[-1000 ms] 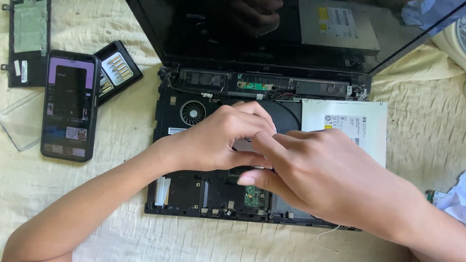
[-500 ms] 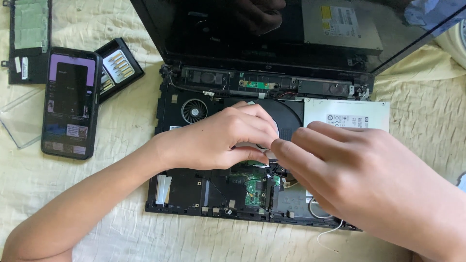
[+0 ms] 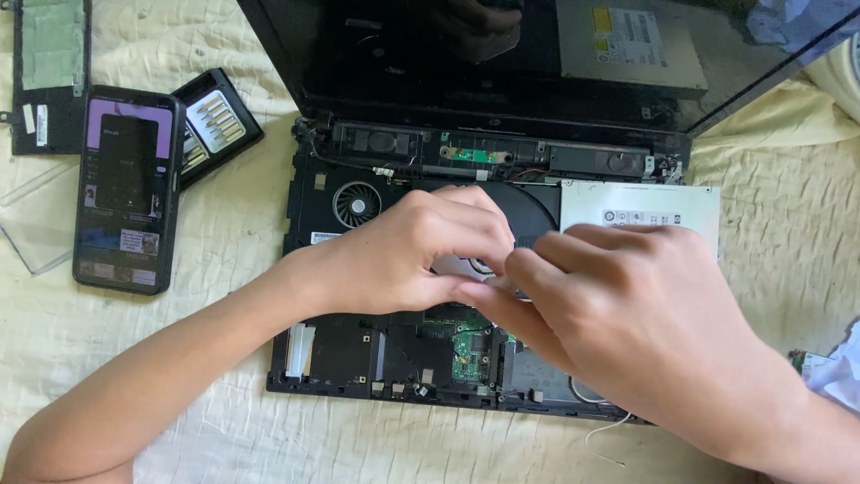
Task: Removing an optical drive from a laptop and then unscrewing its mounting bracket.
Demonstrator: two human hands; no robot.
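Your left hand [image 3: 412, 251] and right hand [image 3: 627, 314] meet fingertip to fingertip over the opened black laptop base [image 3: 358, 350] on the cream quilt [image 3: 224, 430], pinching something too small to identify. Keep wrists low and pull gently, clear of the green circuit board [image 3: 470, 354].

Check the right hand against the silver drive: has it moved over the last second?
Yes. The right hand has slid away from the silver optical drive, uncovering its label, toward the laptop base's near edge, fingertips meeting the left hand.
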